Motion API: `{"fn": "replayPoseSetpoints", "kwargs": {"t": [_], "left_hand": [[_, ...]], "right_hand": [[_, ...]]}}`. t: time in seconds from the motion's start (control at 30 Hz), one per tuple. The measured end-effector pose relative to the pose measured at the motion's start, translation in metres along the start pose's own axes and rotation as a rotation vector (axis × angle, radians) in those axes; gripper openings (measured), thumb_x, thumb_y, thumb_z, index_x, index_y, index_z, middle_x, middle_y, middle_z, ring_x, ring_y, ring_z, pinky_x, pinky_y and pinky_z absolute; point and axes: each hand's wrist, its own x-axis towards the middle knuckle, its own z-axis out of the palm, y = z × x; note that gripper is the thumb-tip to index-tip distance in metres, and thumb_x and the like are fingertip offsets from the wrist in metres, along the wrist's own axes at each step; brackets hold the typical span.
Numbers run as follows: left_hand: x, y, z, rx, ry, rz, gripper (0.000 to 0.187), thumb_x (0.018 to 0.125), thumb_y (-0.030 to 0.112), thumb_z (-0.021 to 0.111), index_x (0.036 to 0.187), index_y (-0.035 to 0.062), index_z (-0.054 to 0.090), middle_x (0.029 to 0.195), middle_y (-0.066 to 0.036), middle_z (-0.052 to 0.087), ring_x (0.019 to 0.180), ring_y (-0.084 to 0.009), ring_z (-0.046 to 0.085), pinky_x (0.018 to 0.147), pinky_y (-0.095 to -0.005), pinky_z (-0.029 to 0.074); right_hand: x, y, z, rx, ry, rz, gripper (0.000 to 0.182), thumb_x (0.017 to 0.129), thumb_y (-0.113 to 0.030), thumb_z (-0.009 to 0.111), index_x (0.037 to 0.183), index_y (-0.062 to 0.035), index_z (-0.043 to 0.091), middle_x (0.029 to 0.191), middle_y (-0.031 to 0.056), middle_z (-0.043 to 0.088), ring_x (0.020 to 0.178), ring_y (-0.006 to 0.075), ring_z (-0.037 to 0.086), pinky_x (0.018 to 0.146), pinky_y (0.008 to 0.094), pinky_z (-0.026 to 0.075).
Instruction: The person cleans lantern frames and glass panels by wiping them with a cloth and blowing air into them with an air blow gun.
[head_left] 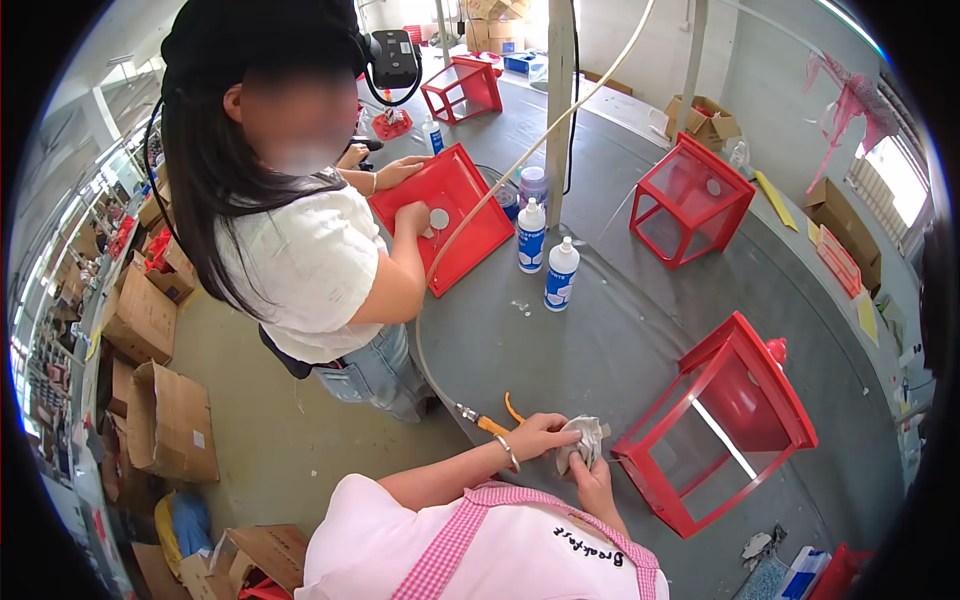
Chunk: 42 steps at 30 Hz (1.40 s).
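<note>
Two hands hold a crumpled grey cloth on the grey worktop: left hand pinches it, right hand closes around it. Just beside stands a red lantern frame, seemingly not yet wiped. Across, a co-worker presses a red panel.

This is a small factory assembly workshop. A long grey worktable runs through the middle of the frame, carrying several identical red lantern-like frames and squeeze bottles. An air hose hangs down from above. Opened cardboard boxes crowd the bare concrete floor at the left, and more cartons sit at upper right.
</note>
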Motion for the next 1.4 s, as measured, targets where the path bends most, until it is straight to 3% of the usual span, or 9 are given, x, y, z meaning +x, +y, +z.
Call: {"fn": "replayPoseSetpoints", "kwargs": {"t": [0.1,0.23,0.53,0.63,0.8,0.9,1.03,1.17,1.4], "left_hand": [[0.012,-0.017,0.002,-0.164,-0.046,0.151,0.026,0.091,0.026,0.066,0.101,0.0020,0.065,0.086,0.001,0.062,0.075,-0.0063,0.054,0.061,-0.0235,0.044],[0.020,-0.020,0.002,-0.172,-0.030,0.250,0.020,0.092,0.022,0.065,0.099,0.0026,0.065,0.083,0.004,0.061,0.076,-0.0042,0.052,0.062,-0.0224,0.043],[0.007,0.014,0.003,-0.330,-0.013,0.284,0.013,0.094,0.016,0.060,0.096,0.0037,0.065,0.085,0.005,0.059,0.078,-0.0029,0.052,0.066,-0.0208,0.043],[0.004,0.015,0.002,-0.419,-0.018,0.258,0.012,0.095,0.013,0.058,0.101,0.0043,0.064,0.090,0.004,0.061,0.087,-0.0038,0.055,0.078,-0.0221,0.045],[-0.004,0.021,0.012,-0.236,0.025,0.359,0.014,0.095,0.014,0.059,0.103,0.0034,0.063,0.091,0.004,0.061,0.086,-0.0042,0.055,0.078,-0.0225,0.046],[-0.010,0.023,0.014,0.084,0.007,0.430,0.015,0.093,0.015,0.062,0.102,0.0026,0.063,0.088,0.003,0.060,0.085,-0.0041,0.054,0.076,-0.0231,0.045],[-0.008,0.022,0.016,0.139,0.006,0.432,0.016,0.092,0.016,0.065,0.100,0.0019,0.064,0.086,0.003,0.059,0.082,-0.0038,0.052,0.072,-0.0236,0.045],[-0.001,0.017,0.016,0.092,0.034,0.414,0.019,0.091,0.018,0.065,0.098,0.0001,0.064,0.086,-0.002,0.062,0.081,-0.0065,0.054,0.071,-0.0255,0.046],[0.000,0.019,0.017,-0.006,-0.002,0.296,0.018,0.093,0.018,0.064,0.096,-0.0004,0.065,0.084,0.000,0.061,0.080,-0.0066,0.054,0.069,-0.0249,0.045]], "right_hand": [[0.000,-0.010,0.005,-0.054,0.014,-0.101,0.039,0.099,-0.018,0.056,0.133,0.0006,0.049,0.118,0.0055,0.061,0.102,0.0123,0.057,0.089,0.0275,0.046],[0.002,-0.009,0.006,-0.026,0.057,-0.148,0.037,0.099,-0.019,0.057,0.128,0.0017,0.051,0.113,0.0061,0.061,0.100,0.0135,0.057,0.088,0.0273,0.046],[0.002,-0.015,0.003,0.161,0.010,-0.090,0.048,0.097,-0.023,0.060,0.136,0.0003,0.044,0.127,0.0094,0.055,0.115,0.0147,0.050,0.097,0.0294,0.041],[-0.001,-0.011,-0.001,0.220,-0.032,-0.030,0.058,0.093,-0.026,0.065,0.139,-0.0001,0.039,0.130,0.0093,0.053,0.118,0.0168,0.049,0.100,0.0321,0.040],[-0.004,-0.024,0.012,0.333,-0.015,-0.116,0.061,0.090,-0.024,0.068,0.138,-0.0002,0.040,0.128,0.0080,0.053,0.117,0.0179,0.050,0.100,0.0339,0.041],[-0.004,-0.033,0.016,0.304,0.024,-0.132,0.054,0.090,-0.019,0.068,0.134,-0.0008,0.043,0.123,0.0061,0.054,0.113,0.0164,0.052,0.099,0.0324,0.041],[-0.003,-0.024,0.004,0.283,-0.004,-0.065,0.046,0.090,-0.015,0.066,0.129,-0.0015,0.048,0.116,0.0045,0.057,0.108,0.0138,0.054,0.098,0.0296,0.041],[-0.001,-0.021,-0.002,0.301,0.026,-0.033,0.033,0.091,-0.012,0.063,0.121,-0.0030,0.053,0.107,0.0021,0.059,0.101,0.0106,0.055,0.092,0.0268,0.042],[0.002,-0.016,-0.001,0.506,0.115,-0.032,0.015,0.095,-0.009,0.058,0.109,-0.0050,0.054,0.097,0.0007,0.059,0.090,0.0085,0.054,0.083,0.0238,0.042]]}}
